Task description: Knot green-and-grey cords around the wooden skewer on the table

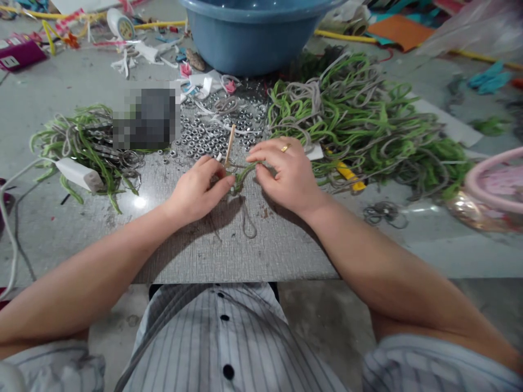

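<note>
Over the grey tabletop, a short green and grey cord point(245, 171) spans the gap between my two hands. My left hand point(200, 188) pinches its left end between thumb and forefinger. On the other side, my right hand point(284, 171), with a ring on one finger, has its thumb and fingers closed on the cord's right part. A thin wooden stick point(231, 142) rises just beyond my left fingertips; whether that hand touches it I cannot tell. Below the hands, a thin loop of cord point(248, 220) lies on the table. Small shiny metal rings point(200, 136) are spread just behind.
A large blue basin point(253, 41) stands at the back. Green and grey cords point(347, 114) are heaped at right, with a smaller cord bundle point(69, 136) at left beside a white adapter point(79, 174). A pink-rimmed item point(482, 177) sits at the right edge.
</note>
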Action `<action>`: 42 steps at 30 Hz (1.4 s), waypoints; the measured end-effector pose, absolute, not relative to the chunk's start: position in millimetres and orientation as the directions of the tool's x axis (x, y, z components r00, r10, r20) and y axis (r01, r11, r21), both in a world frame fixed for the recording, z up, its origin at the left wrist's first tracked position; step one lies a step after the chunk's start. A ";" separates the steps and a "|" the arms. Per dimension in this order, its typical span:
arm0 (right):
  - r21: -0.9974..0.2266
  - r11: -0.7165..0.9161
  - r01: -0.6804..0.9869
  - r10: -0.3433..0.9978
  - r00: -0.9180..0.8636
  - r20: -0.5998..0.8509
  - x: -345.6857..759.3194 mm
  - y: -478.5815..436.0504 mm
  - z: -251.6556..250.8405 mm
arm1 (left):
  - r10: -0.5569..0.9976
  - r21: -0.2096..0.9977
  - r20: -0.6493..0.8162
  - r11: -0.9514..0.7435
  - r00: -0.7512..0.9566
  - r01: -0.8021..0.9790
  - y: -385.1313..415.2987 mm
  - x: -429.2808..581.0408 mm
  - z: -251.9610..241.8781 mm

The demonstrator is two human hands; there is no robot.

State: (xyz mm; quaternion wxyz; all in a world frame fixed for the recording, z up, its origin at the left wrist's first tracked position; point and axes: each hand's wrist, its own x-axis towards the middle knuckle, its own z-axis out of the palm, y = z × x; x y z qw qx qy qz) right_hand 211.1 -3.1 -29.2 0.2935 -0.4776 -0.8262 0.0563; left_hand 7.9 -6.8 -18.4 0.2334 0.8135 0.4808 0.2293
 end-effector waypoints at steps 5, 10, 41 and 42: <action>-0.270 0.766 0.583 0.639 -0.650 0.411 201.6 -17.9 -20.4 | 0.893 0.727 0.154 -0.392 0.422 0.564 -0.6 3.3 -17.6; -0.127 0.858 0.497 0.512 -0.810 0.285 187.3 -36.1 -18.2 | 0.889 0.769 0.120 -0.365 0.442 0.525 -3.7 3.1 -14.7; -0.472 0.530 0.704 0.847 -0.423 0.320 198.7 -14.9 -27.5 | 0.865 0.736 0.165 -0.427 0.473 0.525 -0.4 3.1 -22.8; -0.472 0.528 0.706 0.849 -0.419 0.322 199.0 -14.6 -28.0 | 0.865 0.733 0.166 -0.430 0.474 0.527 -0.4 2.9 -22.8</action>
